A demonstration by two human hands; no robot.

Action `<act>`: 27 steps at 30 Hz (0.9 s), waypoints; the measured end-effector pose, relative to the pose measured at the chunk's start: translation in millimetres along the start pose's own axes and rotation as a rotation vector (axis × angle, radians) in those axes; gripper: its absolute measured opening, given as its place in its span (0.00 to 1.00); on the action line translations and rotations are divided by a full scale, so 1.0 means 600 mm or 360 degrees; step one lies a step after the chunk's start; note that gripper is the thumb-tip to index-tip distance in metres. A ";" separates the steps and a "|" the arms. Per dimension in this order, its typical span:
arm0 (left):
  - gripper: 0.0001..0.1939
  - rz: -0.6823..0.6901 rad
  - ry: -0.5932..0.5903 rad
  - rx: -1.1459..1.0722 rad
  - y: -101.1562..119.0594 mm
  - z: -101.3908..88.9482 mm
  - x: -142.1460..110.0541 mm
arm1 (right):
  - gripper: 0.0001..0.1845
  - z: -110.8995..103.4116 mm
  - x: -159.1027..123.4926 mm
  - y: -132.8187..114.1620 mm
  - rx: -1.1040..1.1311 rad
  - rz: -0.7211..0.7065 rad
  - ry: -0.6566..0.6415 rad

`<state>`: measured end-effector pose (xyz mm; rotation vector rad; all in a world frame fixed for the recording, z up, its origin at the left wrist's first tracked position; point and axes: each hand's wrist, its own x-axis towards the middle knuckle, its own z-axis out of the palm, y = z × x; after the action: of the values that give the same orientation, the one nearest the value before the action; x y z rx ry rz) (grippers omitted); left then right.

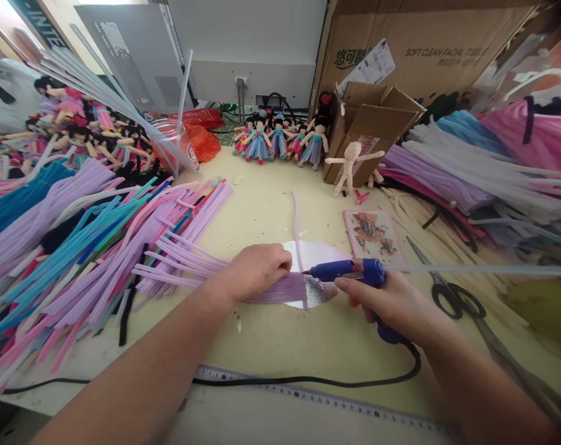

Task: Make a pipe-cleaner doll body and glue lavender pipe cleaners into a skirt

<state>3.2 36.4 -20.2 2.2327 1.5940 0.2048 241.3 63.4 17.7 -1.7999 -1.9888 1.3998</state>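
Lilac pipe cleaners lie pressed under left-hand fingers.

Left hand: the left hand was bare, no glove, ring or watch visible.
Left forearm: uncovered to the frame edge; no sleeve was seen.
Right hand: the right hand was bare, without glove or ring.
Right forearm: likewise unsleeved, wrist unadorned.
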 end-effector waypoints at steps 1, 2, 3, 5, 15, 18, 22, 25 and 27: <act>0.08 -0.0001 0.0001 0.0002 0.000 0.001 0.000 | 0.18 0.000 0.000 0.001 -0.0002 -0.0004 0.0004; 0.08 0.0001 0.0006 0.0004 -0.001 0.001 0.000 | 0.18 0.000 0.001 0.002 -0.0012 0.0002 0.0010; 0.08 0.0008 0.0011 0.0005 -0.001 0.001 0.000 | 0.18 0.000 0.001 0.002 -0.0025 0.0010 0.0016; 0.08 0.0020 0.0021 0.0005 -0.002 0.002 0.001 | 0.18 0.001 0.000 0.000 -0.0037 0.0025 0.0017; 0.09 0.0013 -0.0018 0.0086 -0.004 -0.013 -0.005 | 0.20 0.003 0.010 0.012 -0.0119 0.0025 0.0011; 0.14 -0.0116 -0.0111 0.0194 -0.021 -0.032 -0.017 | 0.22 0.003 0.015 0.017 -0.0165 0.0009 0.0020; 0.21 -0.0375 -0.0256 0.0276 -0.063 -0.068 -0.054 | 0.19 0.002 0.011 0.013 -0.0150 -0.0027 0.0017; 0.20 -0.0485 -0.0310 0.0286 -0.092 -0.092 -0.088 | 0.16 0.004 0.011 0.013 -0.0072 -0.0095 -0.0008; 0.17 -0.0463 -0.0321 0.0221 -0.101 -0.105 -0.108 | 0.15 0.006 0.012 0.014 -0.0038 -0.0142 -0.0018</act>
<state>-93.2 6.7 20.3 2.0103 1.8387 -0.2099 243.0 66.3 6.4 -1.6934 -2.0721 1.3690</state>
